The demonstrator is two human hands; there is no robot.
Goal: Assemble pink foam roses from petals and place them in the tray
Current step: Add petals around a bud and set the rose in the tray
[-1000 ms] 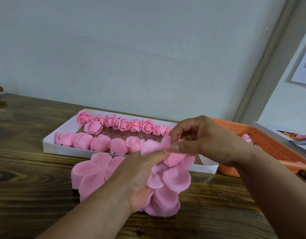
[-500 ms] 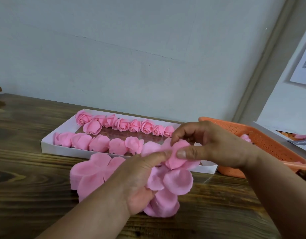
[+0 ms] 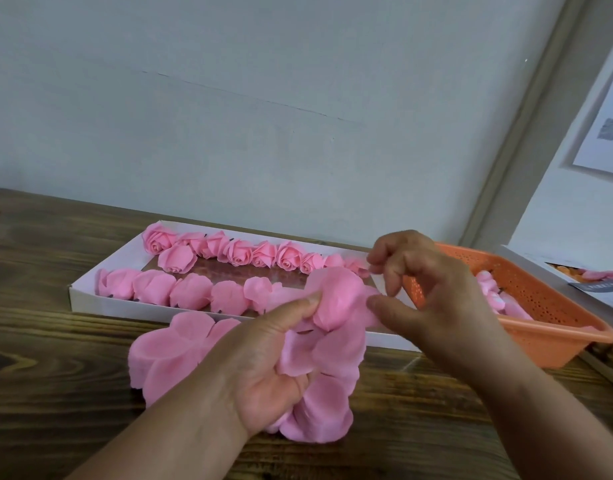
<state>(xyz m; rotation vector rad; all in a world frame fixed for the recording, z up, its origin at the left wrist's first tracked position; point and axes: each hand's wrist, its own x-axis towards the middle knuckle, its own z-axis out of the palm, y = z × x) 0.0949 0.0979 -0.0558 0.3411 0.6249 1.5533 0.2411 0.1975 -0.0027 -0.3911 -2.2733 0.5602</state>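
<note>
While the left hand (image 3: pixel 263 368) grips a cluster of pink foam petals (image 3: pixel 332 344), the white tray (image 3: pixel 90 292) beyond its fingers holds two rows of roses (image 3: pixel 236 252). More petals (image 3: pixel 173 351) are stacked left of the fingers. Right-hand (image 3: pixel 433 299) fingers pinch the cluster's top petal. Behind them an orange basket (image 3: pixel 547 337) holds pink pieces. Everything rests on a dark wooden tabletop (image 3: pixel 38 393) against a pale wall (image 3: pixel 263 116).

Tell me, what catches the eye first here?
Two hands in the middle foreground: the left hand grips a half-built pink foam rose while the right hand pinches a petal. Behind them, a white tray holds two rows of pink roses; an orange basket sits right.
</note>
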